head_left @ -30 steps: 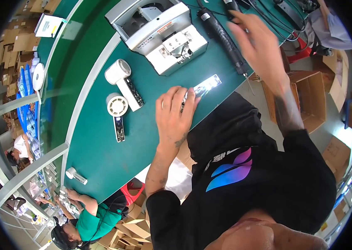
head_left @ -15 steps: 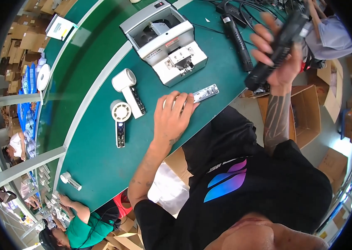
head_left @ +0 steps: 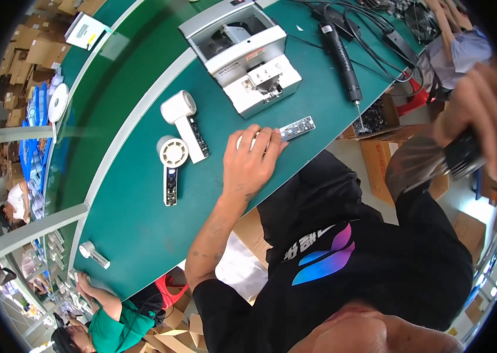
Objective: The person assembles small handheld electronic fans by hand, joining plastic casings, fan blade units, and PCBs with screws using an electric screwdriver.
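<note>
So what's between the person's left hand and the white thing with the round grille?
Another white piece with a dark circuit board, then bare green tabletop up to the left hand; the head view shows it.

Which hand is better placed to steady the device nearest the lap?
Likely the left hand: it lies on the device, while the blurred right hand holds a dark object off beyond the table.

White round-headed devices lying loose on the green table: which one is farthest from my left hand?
The device alone near the table's left end, beside the co-worker in green; the other two lie close together, nearer your left hand.
</note>
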`<state>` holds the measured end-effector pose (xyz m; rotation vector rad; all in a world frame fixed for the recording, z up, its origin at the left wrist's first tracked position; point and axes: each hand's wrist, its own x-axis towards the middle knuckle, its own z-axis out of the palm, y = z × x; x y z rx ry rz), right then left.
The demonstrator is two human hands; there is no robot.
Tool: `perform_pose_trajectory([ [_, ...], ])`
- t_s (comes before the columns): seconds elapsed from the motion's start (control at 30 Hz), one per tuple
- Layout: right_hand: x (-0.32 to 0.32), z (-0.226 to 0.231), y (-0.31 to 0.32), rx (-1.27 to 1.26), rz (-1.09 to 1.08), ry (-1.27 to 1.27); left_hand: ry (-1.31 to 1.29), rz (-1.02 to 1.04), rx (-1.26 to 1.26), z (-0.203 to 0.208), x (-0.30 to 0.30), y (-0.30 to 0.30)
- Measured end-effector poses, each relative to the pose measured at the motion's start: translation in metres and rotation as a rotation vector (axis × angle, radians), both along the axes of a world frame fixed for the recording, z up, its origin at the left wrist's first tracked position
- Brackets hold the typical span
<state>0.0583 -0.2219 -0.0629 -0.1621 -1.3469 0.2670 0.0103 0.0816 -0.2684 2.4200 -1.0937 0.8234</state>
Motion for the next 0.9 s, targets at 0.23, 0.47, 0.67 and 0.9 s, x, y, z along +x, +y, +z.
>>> perform_pose_trajectory([
  [0.23,-0.003,-0.04,0.053,-0.544,-0.793,0.361,0.009,0.027,0.022,0.006,-0.004,0.009],
  [0.47,0.014,-0.027,0.151,-0.547,-1.304,0.625,0.01,0.082,0.015,0.004,0.0,0.016],
  [0.67,0.044,-0.067,0.163,-0.662,-1.265,0.518,0.016,0.079,0.027,0.001,0.0,0.014],
  [0.9,0.027,-0.073,0.156,-0.738,-1.288,0.577,0.039,0.087,0.019,0.0,-0.001,0.014],
])
